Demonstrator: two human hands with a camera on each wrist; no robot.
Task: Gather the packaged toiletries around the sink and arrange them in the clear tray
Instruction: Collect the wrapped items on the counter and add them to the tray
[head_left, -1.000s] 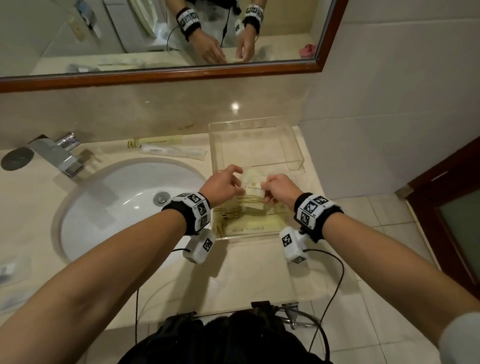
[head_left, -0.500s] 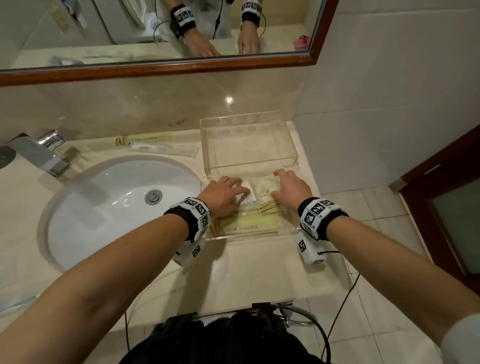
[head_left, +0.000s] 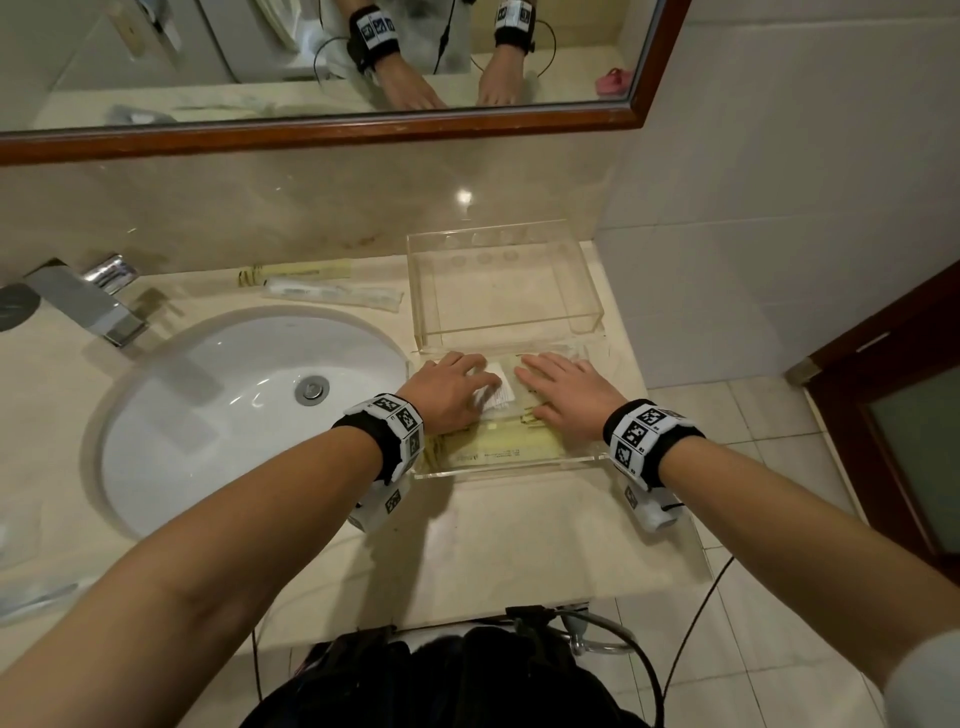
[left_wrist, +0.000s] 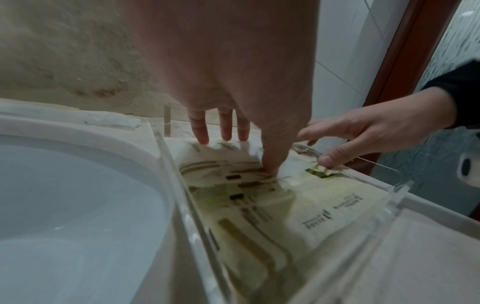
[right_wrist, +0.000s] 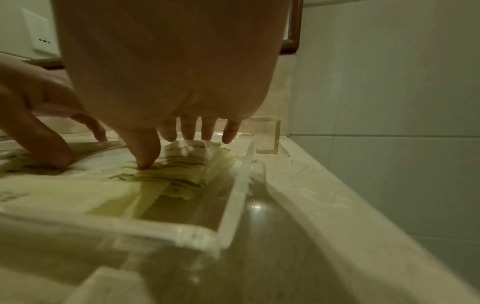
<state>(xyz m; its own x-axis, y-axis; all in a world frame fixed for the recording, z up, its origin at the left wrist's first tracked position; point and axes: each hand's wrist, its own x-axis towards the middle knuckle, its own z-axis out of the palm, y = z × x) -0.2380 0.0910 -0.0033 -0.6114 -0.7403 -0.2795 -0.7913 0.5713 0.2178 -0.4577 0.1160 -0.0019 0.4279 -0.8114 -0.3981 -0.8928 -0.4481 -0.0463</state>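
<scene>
A clear tray (head_left: 519, 467) sits on the counter right of the sink, holding several pale yellow toiletry packets (head_left: 498, 447) (left_wrist: 324, 207) (right_wrist: 182, 162). My left hand (head_left: 452, 384) lies flat on the packets at the tray's left, fingers straight and pressing down (left_wrist: 270, 164). Beside it my right hand (head_left: 566, 384) is spread flat on the packets at the right, thumb pressing on a packet (right_wrist: 145, 156). A white packet (head_left: 498, 389) shows between the two hands. Two long packets (head_left: 332, 293) lie by the back wall, outside the tray.
A second clear container (head_left: 504, 291) stands behind the tray against the wall. The white sink basin (head_left: 234, 415) and chrome tap (head_left: 93, 301) are to the left. More clear wrapped items (head_left: 31, 597) lie at the counter's left edge. The counter ends at the right, over tiled floor.
Both hands held a packet above the tray a second ago; they lowered it and now lie flat, fingers spread, pressing on the packets in the tray.
</scene>
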